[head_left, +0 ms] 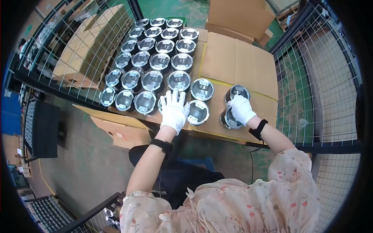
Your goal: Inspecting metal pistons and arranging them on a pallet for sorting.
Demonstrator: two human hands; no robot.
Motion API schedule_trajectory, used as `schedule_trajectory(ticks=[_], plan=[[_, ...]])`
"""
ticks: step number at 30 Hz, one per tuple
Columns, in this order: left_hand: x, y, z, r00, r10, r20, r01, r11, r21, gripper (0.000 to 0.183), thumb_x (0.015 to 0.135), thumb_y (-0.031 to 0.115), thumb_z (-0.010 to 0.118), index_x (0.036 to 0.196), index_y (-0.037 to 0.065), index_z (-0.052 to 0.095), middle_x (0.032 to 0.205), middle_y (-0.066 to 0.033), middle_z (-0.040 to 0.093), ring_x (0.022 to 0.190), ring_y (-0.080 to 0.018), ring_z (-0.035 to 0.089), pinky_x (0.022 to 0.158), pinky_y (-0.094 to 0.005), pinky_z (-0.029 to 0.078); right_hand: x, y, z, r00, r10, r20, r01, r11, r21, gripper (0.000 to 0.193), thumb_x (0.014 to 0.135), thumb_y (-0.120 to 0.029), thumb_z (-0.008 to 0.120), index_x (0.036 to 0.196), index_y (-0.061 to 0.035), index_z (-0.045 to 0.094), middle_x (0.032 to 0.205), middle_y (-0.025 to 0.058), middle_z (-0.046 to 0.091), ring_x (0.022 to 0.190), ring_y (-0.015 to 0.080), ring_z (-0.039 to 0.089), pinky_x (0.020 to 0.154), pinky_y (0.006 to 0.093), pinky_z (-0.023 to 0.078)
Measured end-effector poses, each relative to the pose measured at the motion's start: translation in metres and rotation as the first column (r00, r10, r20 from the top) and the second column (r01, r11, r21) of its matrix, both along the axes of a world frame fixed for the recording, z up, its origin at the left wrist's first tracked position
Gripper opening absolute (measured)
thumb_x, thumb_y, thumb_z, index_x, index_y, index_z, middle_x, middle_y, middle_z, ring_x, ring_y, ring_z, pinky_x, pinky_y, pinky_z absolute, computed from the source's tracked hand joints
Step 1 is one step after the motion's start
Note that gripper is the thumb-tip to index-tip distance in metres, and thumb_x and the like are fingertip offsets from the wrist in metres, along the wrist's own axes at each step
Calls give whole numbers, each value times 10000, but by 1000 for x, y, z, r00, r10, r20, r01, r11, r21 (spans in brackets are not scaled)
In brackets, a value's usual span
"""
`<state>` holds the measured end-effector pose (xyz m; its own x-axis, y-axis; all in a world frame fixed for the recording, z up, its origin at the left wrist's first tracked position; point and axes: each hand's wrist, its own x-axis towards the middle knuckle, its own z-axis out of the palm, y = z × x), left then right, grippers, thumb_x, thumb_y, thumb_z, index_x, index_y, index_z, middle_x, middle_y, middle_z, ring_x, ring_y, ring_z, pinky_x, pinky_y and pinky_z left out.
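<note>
Two gloved hands among piston-like parts [151,80] on a cardboard-covered surface [237,64]. The parts stand in close rows from the far left corner to the near edge. Left hand [173,112]: fingers spread wide above the near row, partly covering one part and lying just beside the nearside part [198,113]; no grasp is evident. Right hand [242,110]: fingers curled down between two parts set apart toward the right, the farther part [237,90] and the nearer part [229,121], the latter close to the near edge. Whether these fingers have closed on either cannot be told. The step in hand appears to be handling the separate pair. The next move would seem to call for a secure side hold, with the part kept upright and clear of its neighbours.
</note>
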<state>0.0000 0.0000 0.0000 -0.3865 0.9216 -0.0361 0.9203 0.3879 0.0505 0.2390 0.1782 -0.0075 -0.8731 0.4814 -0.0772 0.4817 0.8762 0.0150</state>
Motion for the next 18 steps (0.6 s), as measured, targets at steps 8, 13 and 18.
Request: schedule_trajectory(ticks=[8, 13, 18], plan=[[-9, -16, -9, 1000, -2, -23, 5, 990, 140, 513, 965, 368, 453, 1396, 91, 469, 1473, -166, 397, 1358, -400, 323, 1123, -570, 192, -48, -25, -14, 984, 49, -169, -42, 998, 46, 119, 805, -126, 586, 797, -111, 704, 775, 172, 619, 711, 340, 620, 628, 459, 497], [-4, -9, -14, 1000, 9, 0, -9, 987, 162, 531, 960, 379, 439, 1395, 75, 468, 1486, -173, 387, 1366, -409, 308, 1133, -577, 152, -49, -28, -6, 990, 59, -130, -51, 997, 61, 127, 815, -126, 582, 800, -101, 705, 793, 173, 619, 741, 334, 618, 634, 449, 492], [9, 0, -6, 999, 29, -25, -26, 991, 134, 513, 959, 362, 450, 1380, 73, 491, 1447, -168, 430, 1353, -390, 339, 1126, -560, 189, -44, -25, 9, 997, 17, -76, -14, 999, 43, 129, 801, -128, 591, 831, -93, 712, 831, 181, 626, 800, 335, 620, 681, 448, 499]])
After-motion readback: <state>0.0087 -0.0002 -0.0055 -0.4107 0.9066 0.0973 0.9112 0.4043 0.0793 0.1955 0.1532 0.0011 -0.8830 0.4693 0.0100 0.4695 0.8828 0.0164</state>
